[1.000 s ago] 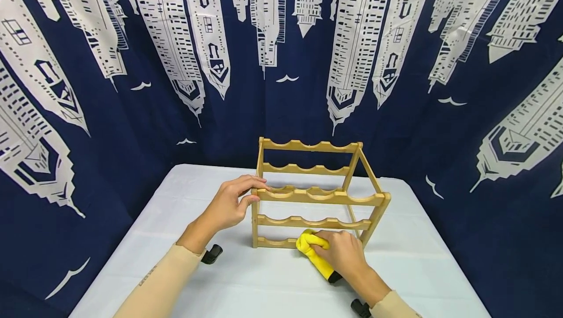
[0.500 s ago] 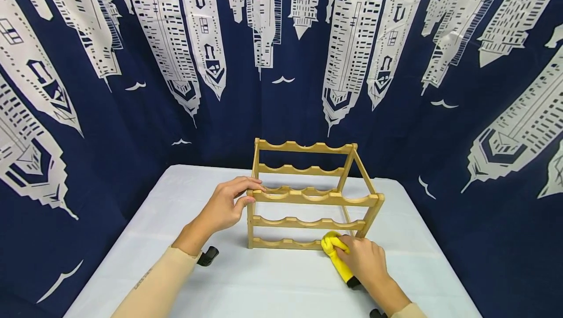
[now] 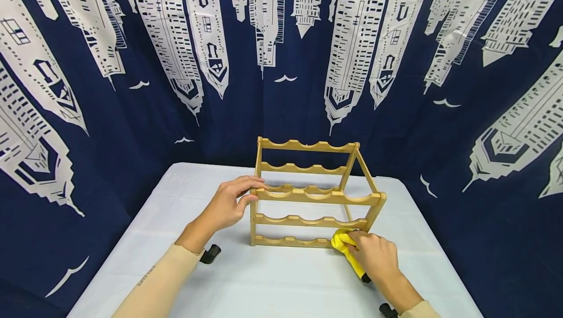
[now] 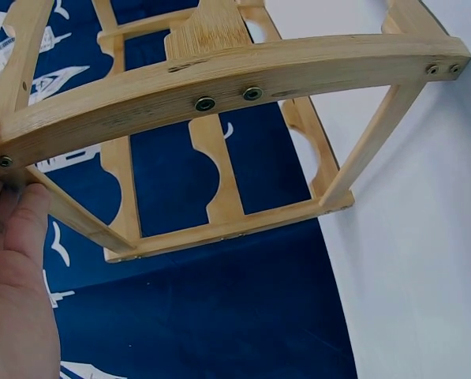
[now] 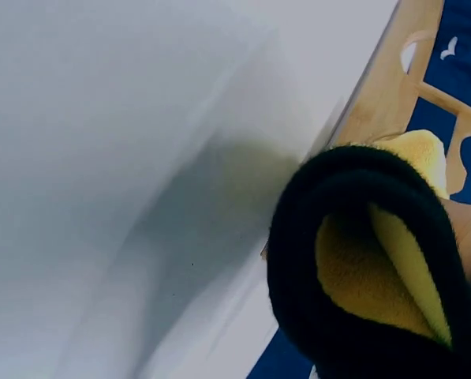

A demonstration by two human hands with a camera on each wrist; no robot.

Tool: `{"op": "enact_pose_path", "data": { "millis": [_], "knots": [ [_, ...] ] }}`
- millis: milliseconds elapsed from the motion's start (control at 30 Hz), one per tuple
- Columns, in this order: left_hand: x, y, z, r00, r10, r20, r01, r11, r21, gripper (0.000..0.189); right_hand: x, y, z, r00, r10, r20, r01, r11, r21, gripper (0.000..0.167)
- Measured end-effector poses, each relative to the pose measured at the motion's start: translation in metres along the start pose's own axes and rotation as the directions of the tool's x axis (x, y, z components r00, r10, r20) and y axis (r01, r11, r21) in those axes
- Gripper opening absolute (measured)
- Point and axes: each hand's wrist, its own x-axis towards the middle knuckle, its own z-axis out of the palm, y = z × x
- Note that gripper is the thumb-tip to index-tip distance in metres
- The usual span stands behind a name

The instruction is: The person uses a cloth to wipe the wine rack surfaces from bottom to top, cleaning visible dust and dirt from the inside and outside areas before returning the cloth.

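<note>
A light wooden wine rack [image 3: 314,197] with scalloped rails stands in the middle of the table. My left hand [image 3: 230,201] holds its upper front-left corner, thumb in front and fingers over the top. In the left wrist view, that hand [image 4: 18,260] is at the end of a bowed side bar [image 4: 219,83]. My right hand [image 3: 376,257] grips a bunched yellow cloth [image 3: 340,240] at the right end of the bottom front rail [image 3: 292,242]. The cloth's black edge [image 5: 294,237] loops open toward the right wrist camera, and most of the right hand is hidden there.
A white cloth covers the table [image 3: 246,288]. Behind and at both sides hangs a navy curtain [image 3: 281,113] printed with white buildings and birds. Black wrist mounts show near the left wrist [image 3: 211,253] and right wrist [image 3: 388,309].
My right hand has slid the yellow cloth rightward along the bottom front rail, from near its middle to its right end. My left hand stays on the rack's corner.
</note>
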Motion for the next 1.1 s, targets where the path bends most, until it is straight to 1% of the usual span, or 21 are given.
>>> {"op": "enact_pose_path", "data": {
  "millis": [100,300,400,533,600,667,733,800,867,933,967,1033,1100],
  "knots": [
    [-0.001,0.0,0.001,1.0,0.001,-0.006,-0.001,1.0,0.0,0.03,-0.002,0.002,0.001,1.0,-0.001,-0.013,0.001,1.0,0.021,0.035],
    [-0.006,-0.002,0.002,0.999,-0.003,-0.032,0.003,1.0,-0.007,0.032,-0.005,0.004,0.004,0.994,-0.041,-0.101,0.046,0.998,0.046,0.043],
    [-0.007,-0.002,0.002,0.999,-0.012,-0.034,0.012,1.0,-0.012,0.033,-0.006,0.001,0.007,0.995,-0.033,-0.089,0.039,0.997,0.064,0.042],
    [-0.005,0.0,0.004,0.999,-0.013,-0.045,0.013,1.0,-0.01,0.032,-0.001,-0.01,0.014,0.999,-0.018,-0.045,0.022,0.995,0.102,0.036],
    [-0.004,0.0,0.005,0.999,-0.012,-0.052,0.012,1.0,-0.01,0.031,0.002,-0.017,0.017,0.999,-0.033,-0.044,0.038,0.992,0.118,0.034],
    [-0.003,0.001,0.006,0.999,-0.016,-0.052,0.015,1.0,-0.018,0.031,0.006,-0.025,0.018,0.997,-0.055,-0.056,0.062,0.99,0.129,0.034],
    [-0.003,0.001,0.006,0.998,-0.025,-0.05,0.023,0.999,-0.034,0.031,0.009,-0.031,0.015,0.99,-0.095,-0.102,0.109,0.982,0.151,0.038],
    [-0.003,0.0,0.005,0.998,-0.04,-0.048,0.037,0.997,-0.068,0.032,0.012,-0.038,0.01,0.975,-0.147,-0.166,0.176,0.968,0.178,0.042],
    [-0.003,-0.001,0.004,0.997,-0.058,-0.045,0.053,0.992,-0.115,0.032,0.016,-0.047,0.004,0.948,-0.206,-0.244,0.261,0.94,0.221,0.046],
    [-0.003,-0.001,0.002,0.996,-0.079,-0.041,0.071,0.984,-0.163,0.03,0.021,-0.058,-0.002,0.91,-0.257,-0.326,0.348,0.9,0.262,0.048],
    [-0.002,-0.002,0.001,0.995,-0.087,-0.038,0.079,0.98,-0.182,0.029,0.024,-0.064,-0.006,0.889,-0.275,-0.365,0.389,0.874,0.29,0.049],
    [-0.002,-0.002,-0.001,0.994,-0.103,-0.024,0.096,0.972,-0.215,0.024,0.03,-0.076,-0.013,0.855,-0.285,-0.433,0.449,0.825,0.344,0.049],
    [-0.002,-0.002,-0.003,0.993,-0.119,-0.004,0.115,0.964,-0.239,0.02,0.038,-0.089,-0.018,0.825,-0.274,-0.494,0.492,0.778,0.391,0.051]
  ]
}}
